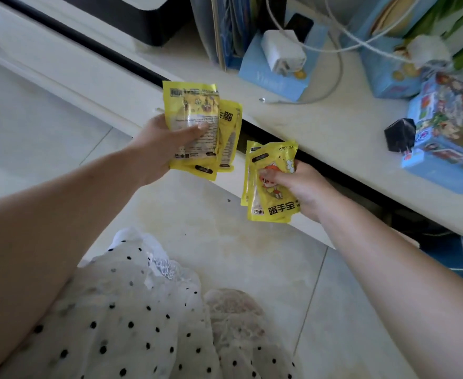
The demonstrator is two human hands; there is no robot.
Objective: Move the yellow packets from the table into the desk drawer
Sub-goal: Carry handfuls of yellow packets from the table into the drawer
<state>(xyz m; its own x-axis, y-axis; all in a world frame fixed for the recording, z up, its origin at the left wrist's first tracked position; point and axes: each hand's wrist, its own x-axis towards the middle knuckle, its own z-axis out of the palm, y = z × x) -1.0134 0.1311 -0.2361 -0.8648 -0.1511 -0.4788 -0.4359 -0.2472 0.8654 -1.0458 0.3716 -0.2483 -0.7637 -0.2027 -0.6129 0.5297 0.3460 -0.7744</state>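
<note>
My left hand [167,144] grips a fanned stack of yellow packets [194,105], held up in front of the white desk's edge [334,149]. My right hand [301,187] grips a second small stack of yellow packets [271,160] with a cartoon figure on the front, just below the desk edge. Both stacks hang in the air over the tiled floor, a short gap between them. A dark slot [361,184] runs under the desktop; I cannot tell whether it is the drawer.
On the desk stand a white charger [282,51] on a blue box [268,75], white cables [334,86], a black plug [398,135], colourful boxes [449,138] and upright folders [230,28]. Below are the pale floor tiles [252,242], a dotted white skirt [132,318] and a slipper [238,321].
</note>
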